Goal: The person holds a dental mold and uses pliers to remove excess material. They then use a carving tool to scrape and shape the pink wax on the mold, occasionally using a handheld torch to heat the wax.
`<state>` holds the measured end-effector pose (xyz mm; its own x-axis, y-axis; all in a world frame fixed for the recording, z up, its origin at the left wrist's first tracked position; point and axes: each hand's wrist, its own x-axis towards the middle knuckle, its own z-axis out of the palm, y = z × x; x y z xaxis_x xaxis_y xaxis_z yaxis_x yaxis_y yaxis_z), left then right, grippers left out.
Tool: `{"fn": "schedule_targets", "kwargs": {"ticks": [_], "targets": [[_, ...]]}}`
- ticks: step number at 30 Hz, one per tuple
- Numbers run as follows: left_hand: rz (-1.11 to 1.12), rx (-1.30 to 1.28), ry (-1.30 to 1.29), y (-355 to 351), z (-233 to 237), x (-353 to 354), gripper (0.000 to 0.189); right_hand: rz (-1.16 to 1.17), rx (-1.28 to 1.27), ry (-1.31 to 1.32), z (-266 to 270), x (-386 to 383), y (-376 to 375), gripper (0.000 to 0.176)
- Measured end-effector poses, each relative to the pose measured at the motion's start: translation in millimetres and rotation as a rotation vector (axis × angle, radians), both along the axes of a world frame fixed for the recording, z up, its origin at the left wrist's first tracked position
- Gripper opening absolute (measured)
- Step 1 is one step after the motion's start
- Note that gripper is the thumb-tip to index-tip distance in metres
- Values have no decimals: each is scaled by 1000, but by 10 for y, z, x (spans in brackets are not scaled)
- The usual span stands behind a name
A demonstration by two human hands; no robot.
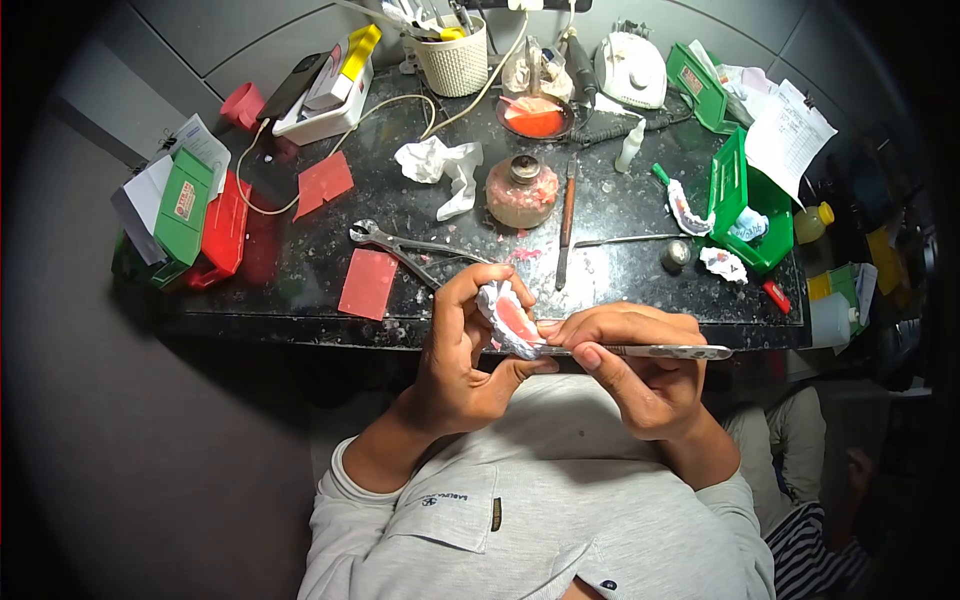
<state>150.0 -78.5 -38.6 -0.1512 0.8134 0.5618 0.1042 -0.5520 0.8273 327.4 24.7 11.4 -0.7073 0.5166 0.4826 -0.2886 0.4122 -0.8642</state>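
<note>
My left hand (455, 375) is wrapped round a white dental cast (490, 300), tilted up in front of my chest at the bench edge. Pink wax (514, 319) lines its inner side. In my right hand (650, 385) is a slim metal wax carver (690, 352), held like a pen; its tip end meets the lower edge of the cast, and the fingertips touch there too. Just beyond my left hand lie metal pliers (375, 237) and a square pink wax sheet (367, 282). A wooden-handled wax knife (569, 200) rests farther back.
A wax-smeared spirit lamp (521, 200) stands mid-bench near crumpled tissue (440, 165). Behind it sits a dish of red wax (535, 120). Other casts (688, 212) lie right, beside an open green box (770, 240). Green and red boxes (222, 230) stand left. Another person's legs (798, 440) show lower right.
</note>
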Motion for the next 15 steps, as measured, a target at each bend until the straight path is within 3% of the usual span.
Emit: {"fn": "schedule_targets", "kwargs": {"ticks": [10,13,15], "targets": [[84,59,-185,56,-113,129,86,-42,27,-1,4,-58,-62,7],[156,86,-196,57,-106,152,83,-14,-39,17,-42,-61,-80,8],[206,89,-112,61,-116,139,79,7,-211,42,-89,-62,-111,10]]}}
